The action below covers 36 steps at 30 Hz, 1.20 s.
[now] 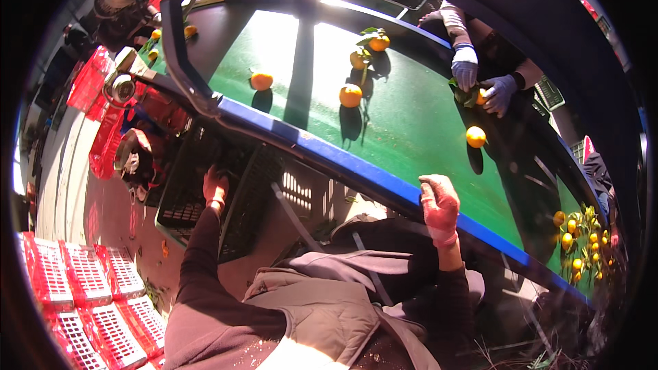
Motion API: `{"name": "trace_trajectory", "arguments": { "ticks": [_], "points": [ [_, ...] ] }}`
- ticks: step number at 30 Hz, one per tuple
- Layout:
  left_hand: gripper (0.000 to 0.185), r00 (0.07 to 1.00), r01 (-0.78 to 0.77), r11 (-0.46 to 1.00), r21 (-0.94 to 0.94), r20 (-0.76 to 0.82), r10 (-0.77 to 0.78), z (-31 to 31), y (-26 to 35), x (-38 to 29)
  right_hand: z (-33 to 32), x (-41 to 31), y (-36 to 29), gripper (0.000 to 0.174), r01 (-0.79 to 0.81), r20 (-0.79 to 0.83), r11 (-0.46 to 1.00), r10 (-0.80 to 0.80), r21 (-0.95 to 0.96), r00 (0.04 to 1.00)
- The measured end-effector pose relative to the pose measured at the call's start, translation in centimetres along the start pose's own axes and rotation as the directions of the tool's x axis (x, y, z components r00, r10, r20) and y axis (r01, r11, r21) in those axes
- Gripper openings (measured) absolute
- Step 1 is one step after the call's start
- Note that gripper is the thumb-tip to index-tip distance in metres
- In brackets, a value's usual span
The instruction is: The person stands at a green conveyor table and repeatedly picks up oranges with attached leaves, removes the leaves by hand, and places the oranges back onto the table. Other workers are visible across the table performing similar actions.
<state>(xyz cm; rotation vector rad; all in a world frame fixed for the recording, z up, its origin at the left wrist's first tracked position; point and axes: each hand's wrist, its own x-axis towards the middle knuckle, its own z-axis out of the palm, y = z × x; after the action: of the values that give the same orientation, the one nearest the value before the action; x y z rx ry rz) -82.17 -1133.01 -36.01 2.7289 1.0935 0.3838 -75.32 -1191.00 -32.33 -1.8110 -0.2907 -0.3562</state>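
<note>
My left hand (215, 185), in a reddish glove, reaches into a dark plastic crate (169, 218) below the belt's near edge; shadow hides its fingertips and whatever they touch. On the blue rail (360, 164) rests or hovers my right hand (440, 206), gloved too, fingers curled; whether it holds anything does not show. Beyond the rail, a green conveyor belt (411, 108) carries loose orange citrus fruits. One fruit (350, 95) lies mid-belt, close to two leafy ones (379, 42). Another fruit (262, 81) is farther left, and one more (476, 136) lies beyond my right hand.
Across the belt, a co-worker's gloved hands (480, 82) hold a leafy citrus fruit. Many leafy fruits (578, 241) cluster at the belt's right end. White baskets with red plastic liners (110, 329) stand at lower left. A dark metal frame (180, 56) rises over the belt.
</note>
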Motion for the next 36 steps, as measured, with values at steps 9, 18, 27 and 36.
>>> {"name": "trace_trajectory", "arguments": {
  "ticks": [9, 18, 27, 36],
  "points": [
    [0.043, 0.891, -0.448, 0.831, -0.33, -0.245, 0.382, 5.5, 9.7, -8.2, -2.7, -0.1, 3.0, 0.012, 0.008, -0.066, 1.0, -0.008, 0.01, 0.998],
    [0.041, 0.375, -0.903, 0.186, -0.386, -0.502, 0.779, -1.1, 33.4, -16.5, -7.2, -1.7, 4.7, 0.014, 0.002, 0.004, 0.991, -0.002, -0.137, 1.0],
    [0.037, 0.081, -0.805, -0.188, -0.563, -0.418, 0.905, 0.1, 52.3, -28.1, -12.7, -3.3, 5.7, 0.015, -0.03, 0.075, 0.978, 0.046, -0.206, 0.996],
    [0.039, 0.027, -0.843, -0.181, -0.506, -0.377, 0.926, 6.1, 58.4, -32.6, -19.9, -4.1, 7.8, 0.013, -0.116, 0.018, 0.949, 0.127, -0.292, 0.992]
  ]
}}
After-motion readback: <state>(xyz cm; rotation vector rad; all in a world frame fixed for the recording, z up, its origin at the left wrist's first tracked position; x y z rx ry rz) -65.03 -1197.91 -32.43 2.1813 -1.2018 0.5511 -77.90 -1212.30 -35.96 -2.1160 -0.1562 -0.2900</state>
